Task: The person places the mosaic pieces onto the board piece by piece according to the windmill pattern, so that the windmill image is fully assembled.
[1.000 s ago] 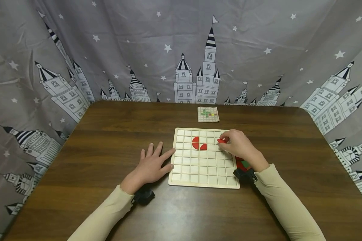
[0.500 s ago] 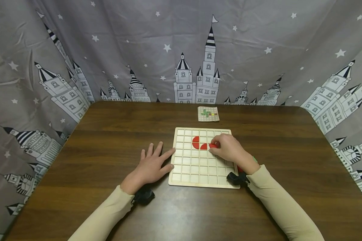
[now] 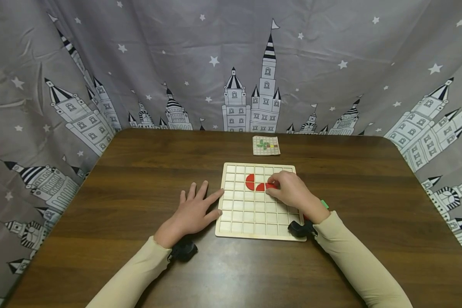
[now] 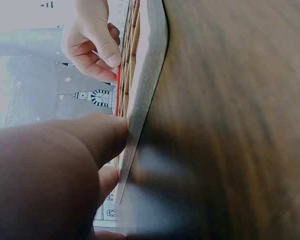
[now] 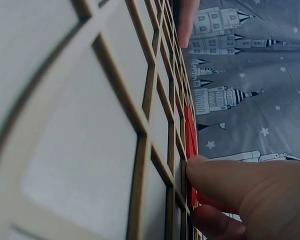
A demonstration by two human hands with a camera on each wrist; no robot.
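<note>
A pale wooden grid board (image 3: 242,218) lies on the table. My right hand (image 3: 292,190) pinches a red tile (image 3: 270,186) between thumb and fingers, low over a square in the upper right part of the grid. Right beside it on the left sits a red quarter-circle tile (image 3: 260,187). Two more red quarter-circles (image 3: 250,186) stand one above the other, farther left. My left hand (image 3: 190,214) rests on the table with fingers spread, thumb and index fingertips at the board's left edge. In the right wrist view, the right thumb (image 5: 215,175) covers part of the red tile.
Behind the board lies a small card (image 3: 266,146) with a green, red and yellow pattern on a grid. A green piece (image 3: 325,204) and a bit of red show beside my right wrist, mostly hidden by it. A grey castle-print curtain (image 3: 200,64) hangs behind the table.
My right hand has carried the red tile left and slightly nearer, from the board's right side to beside the quarter-circle; it barely moved in the last half second. My left hand stayed still.
</note>
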